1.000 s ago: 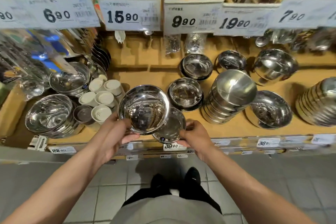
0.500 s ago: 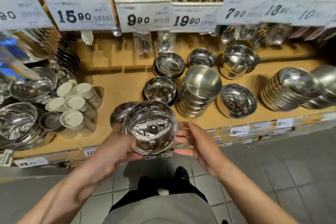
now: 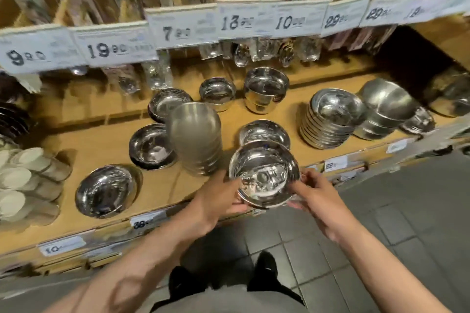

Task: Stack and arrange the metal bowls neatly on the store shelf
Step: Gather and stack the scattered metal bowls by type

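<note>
I hold a shiny metal bowl [image 3: 264,175] over the shelf's front edge. My left hand [image 3: 216,198] grips its left rim and my right hand [image 3: 314,194] grips its right rim. Just behind it a similar bowl [image 3: 264,132] sits on the wooden shelf [image 3: 106,145]. To its left stands a tall stack of matte bowls [image 3: 195,140]. A single bowl [image 3: 106,190] lies alone at the front left. Tilted stacks of bowls [image 3: 330,119] lean at the right.
More bowls [image 3: 150,146] and a deep bowl [image 3: 265,89] sit further back. White cups [image 3: 23,180] crowd the left end. Price tags [image 3: 183,28] hang above, with packaged utensils behind them. Grey floor tiles [image 3: 381,211] lie below the shelf edge.
The view has swung right along the shelf. The bowl moved right with my left hand, and my right hand closed onto its right rim. The second bowl stays on the front left.
</note>
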Tool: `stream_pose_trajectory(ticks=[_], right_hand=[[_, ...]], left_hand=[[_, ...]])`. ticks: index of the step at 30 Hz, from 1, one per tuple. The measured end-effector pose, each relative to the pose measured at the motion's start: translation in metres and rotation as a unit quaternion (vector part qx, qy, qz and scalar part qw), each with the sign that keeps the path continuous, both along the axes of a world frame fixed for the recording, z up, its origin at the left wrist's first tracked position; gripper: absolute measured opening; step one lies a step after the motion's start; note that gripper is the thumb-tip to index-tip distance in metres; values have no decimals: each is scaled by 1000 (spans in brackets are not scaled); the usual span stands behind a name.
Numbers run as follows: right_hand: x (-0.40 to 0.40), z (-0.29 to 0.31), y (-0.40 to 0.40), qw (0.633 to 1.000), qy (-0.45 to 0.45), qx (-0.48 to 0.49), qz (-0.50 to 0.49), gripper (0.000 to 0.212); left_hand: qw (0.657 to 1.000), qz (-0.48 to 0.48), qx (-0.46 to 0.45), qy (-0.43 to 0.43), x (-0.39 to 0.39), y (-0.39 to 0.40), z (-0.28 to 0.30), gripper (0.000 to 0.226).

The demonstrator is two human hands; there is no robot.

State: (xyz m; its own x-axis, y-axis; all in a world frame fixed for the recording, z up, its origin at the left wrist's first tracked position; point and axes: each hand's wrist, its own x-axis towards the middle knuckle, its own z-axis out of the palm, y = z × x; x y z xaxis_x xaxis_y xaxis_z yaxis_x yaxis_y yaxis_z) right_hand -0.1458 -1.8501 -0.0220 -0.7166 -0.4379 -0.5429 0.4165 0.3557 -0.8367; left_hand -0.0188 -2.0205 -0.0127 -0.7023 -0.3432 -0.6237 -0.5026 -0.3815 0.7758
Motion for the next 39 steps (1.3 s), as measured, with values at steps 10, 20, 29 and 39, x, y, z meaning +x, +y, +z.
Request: stream_pose_trajectory(ticks=[10,20,29,39], right_hand=[[-116,-3,-35,997,46,-1,60,23],[-135,-48,-58,957,232,116,133,16],[-144,-51,-62,934,305,114,146,17],[-135,-57,-43,923,344,71,159,20]], left_hand=[[970,113,-194,-99,-115,-4,-9,31],[946,148,-254,-138,-127,-10,-41,37],[945,164,-231,-162,-124,3,-48,40],[944,201,-227,-133,-127,0,-54,45]])
